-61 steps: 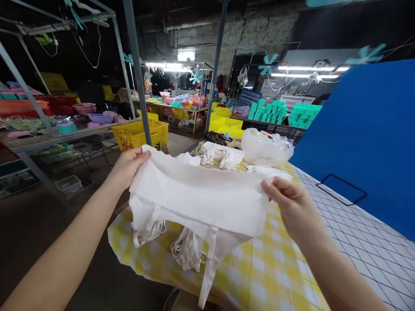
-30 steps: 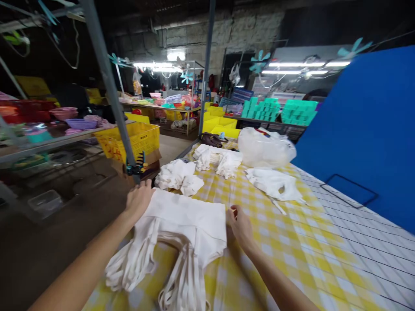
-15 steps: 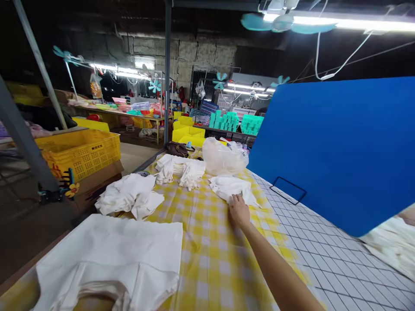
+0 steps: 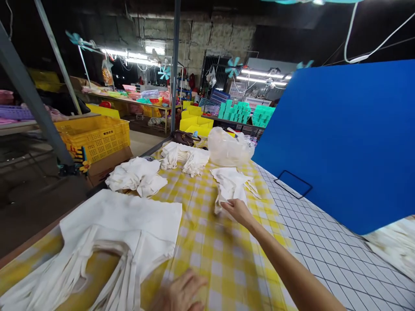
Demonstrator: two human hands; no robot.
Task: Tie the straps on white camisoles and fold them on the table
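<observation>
Right hand on white cloth piece, left hand flat at near edge

Reach: the right hand (image 4: 238, 210) is extended forward with the forearm running in from 5 o'clock, wrist straight, fingers closing on the near edge of a loose white cloth piece (image 4: 231, 183). The grip appears to be a pinch at the cloth's lower corner; the cloth lies crumpled on the surface (image 4: 207, 242), which is covered in yellow-and-white check.

The left hand (image 4: 181, 293) shows at 6 o'clock, low in the view and blurred, fingers spread and lying on the checked covering. It holds nothing.

At 8 o'clock from the right hand lies a stack of white bags (image 4: 123, 229), folded flat, their straps trailing toward the near edge. The left hand is just beside the stack's right corner; contact cannot be confirmed.

Beyond, at 11 o'clock of the right hand, sit two further heaps of white cloth: one crumpled heap (image 4: 136, 176) near the left edge of the surface, and one bundle (image 4: 186, 157) farther back. A clear plastic sack (image 4: 228, 149) stands at 12 o'clock, just behind the gripped cloth. A blue panel (image 4: 343, 138) rises at 2 o'clock over a white gridded section (image 4: 324, 242). A yellow crate (image 4: 95, 136) stands off the surface at 10 o'clock.
</observation>
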